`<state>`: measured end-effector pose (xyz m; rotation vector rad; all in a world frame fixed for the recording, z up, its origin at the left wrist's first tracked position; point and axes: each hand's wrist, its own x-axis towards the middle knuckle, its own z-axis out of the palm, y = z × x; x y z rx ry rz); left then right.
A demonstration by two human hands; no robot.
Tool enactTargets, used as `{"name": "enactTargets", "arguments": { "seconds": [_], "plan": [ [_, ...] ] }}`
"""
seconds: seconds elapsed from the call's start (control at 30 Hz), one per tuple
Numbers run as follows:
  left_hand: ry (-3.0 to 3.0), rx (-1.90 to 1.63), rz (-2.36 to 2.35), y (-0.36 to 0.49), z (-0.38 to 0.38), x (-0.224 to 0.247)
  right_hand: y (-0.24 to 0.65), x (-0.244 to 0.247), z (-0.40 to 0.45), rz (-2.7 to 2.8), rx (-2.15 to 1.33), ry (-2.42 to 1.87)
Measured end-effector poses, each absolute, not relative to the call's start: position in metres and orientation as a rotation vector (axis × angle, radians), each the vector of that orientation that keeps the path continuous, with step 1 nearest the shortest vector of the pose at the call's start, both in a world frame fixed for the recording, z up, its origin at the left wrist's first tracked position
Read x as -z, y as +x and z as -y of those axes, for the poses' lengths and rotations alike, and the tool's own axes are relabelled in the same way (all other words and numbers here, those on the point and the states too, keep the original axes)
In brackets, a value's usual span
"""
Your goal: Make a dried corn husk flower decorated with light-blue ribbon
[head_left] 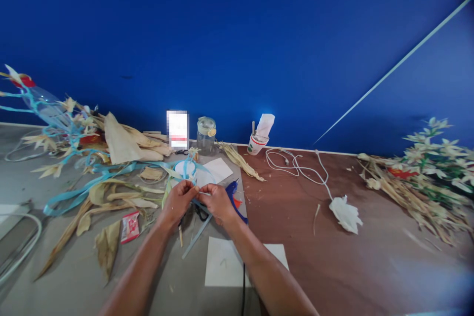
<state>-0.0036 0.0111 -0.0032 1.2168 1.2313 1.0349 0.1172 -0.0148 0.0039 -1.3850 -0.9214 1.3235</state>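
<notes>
Both hands meet over the grey side of the table, fingertips pinched close together. My left hand (179,202) and my right hand (218,203) hold a thin light-blue ribbon (190,167), which loops up just beyond the fingers. Its exact course between the fingertips is too small to make out. A blue glue gun (232,192) lies right beside my right hand, partly hidden by it. Below the hands is a translucent glue stick (196,238). White paper (218,169) lies just behind them.
Dried corn husks (126,140) and a blue-stemmed husk flower bunch (70,128) lie left. Behind stand a clear jar (206,136) and a white cup (257,144). A white cable (309,170) crosses the brown side; another flower bunch (429,173) lies far right. White paper (222,269) lies in front.
</notes>
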Motion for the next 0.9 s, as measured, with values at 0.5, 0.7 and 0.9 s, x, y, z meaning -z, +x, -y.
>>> {"name": "enactTargets", "arguments": {
  "seconds": [0.5,0.7,0.9],
  "plan": [
    [0.669,-1.053,-0.811,0.0,-0.002,-0.015,0.121,-0.02,0.016,0.711,-1.685,-1.156],
    [0.67,-1.065,-0.823,-0.001,-0.002,-0.017,0.121,-0.021,0.016,0.692,-1.752,-1.12],
    [0.67,-1.076,-0.857,0.0,-0.003,-0.012,0.121,-0.019,0.016,0.694,-1.746,-1.111]
  ]
}}
